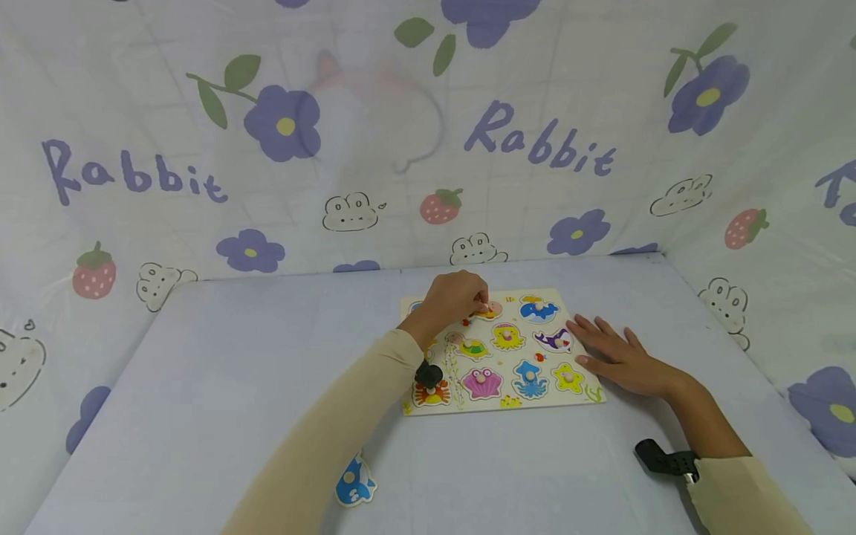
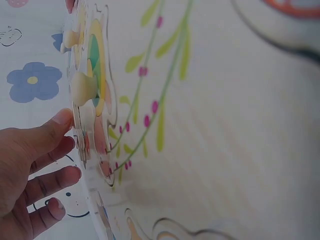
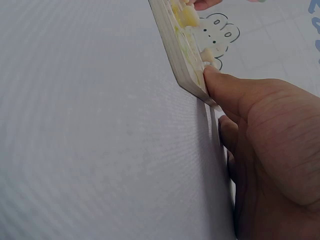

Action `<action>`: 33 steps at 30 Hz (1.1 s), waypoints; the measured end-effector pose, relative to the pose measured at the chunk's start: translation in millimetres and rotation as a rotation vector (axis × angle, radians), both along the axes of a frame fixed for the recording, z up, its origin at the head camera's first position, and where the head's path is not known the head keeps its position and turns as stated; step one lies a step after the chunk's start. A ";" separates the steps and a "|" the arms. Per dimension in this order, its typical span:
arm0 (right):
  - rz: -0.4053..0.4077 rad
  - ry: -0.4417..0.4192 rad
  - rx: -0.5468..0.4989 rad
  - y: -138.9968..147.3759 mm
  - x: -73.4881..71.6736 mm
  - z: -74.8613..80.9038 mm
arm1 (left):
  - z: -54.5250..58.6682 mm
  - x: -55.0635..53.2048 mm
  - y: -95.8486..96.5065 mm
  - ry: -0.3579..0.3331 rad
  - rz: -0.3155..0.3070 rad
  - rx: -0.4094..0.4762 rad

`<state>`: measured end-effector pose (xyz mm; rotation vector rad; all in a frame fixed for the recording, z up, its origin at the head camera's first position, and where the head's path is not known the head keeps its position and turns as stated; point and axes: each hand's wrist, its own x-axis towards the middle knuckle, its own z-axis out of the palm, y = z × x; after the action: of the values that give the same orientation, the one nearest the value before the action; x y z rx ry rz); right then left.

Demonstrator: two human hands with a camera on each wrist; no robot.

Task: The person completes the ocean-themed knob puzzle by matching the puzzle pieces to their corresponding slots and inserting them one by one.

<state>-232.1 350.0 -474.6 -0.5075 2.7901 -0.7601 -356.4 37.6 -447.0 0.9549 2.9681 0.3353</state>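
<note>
A wooden knob puzzle board (image 1: 461,407) with sea-animal pieces lies on the table. My left hand (image 1: 453,299) reaches over its back edge, fingertips pinching an orange-and-pink puzzle piece (image 1: 493,308) that they partly cover. In the left wrist view the left hand (image 2: 30,170) shows its thumb and fingers close to the tilted-looking board, near the turtle piece (image 2: 95,75). My right hand (image 1: 618,358) rests at the board's right side with fingers spread. In the right wrist view its thumb (image 3: 225,87) touches the board's corner, the other fingers lower beside it.
A loose blue whale piece (image 1: 354,481) lies on the table in front, beside the left sleeve (image 1: 334,423). On the board sit a crab (image 1: 431,392), a pink shell (image 1: 481,383) and a yellow starfish (image 1: 568,377). A printed curtain (image 1: 374,163) hangs behind the table.
</note>
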 end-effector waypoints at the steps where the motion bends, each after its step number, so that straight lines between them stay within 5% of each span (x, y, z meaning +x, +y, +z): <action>1: 0.000 0.001 0.000 0.2 -0.1 -0.6 | 0.1 0.2 0.1 0.003 -0.001 0.000; 18: -0.001 -0.018 0.002 -1.4 1.7 1.1 | 5.8 1.5 4.2 0.050 -0.025 -0.091; 33: 0.002 -0.027 -0.001 -0.1 1.3 2.6 | 11.7 4.2 3.8 0.046 -0.061 -0.070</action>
<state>-230.8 349.9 -472.0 -0.4959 2.7641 -0.7626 -352.2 41.5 -435.3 1.0566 2.9614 0.2092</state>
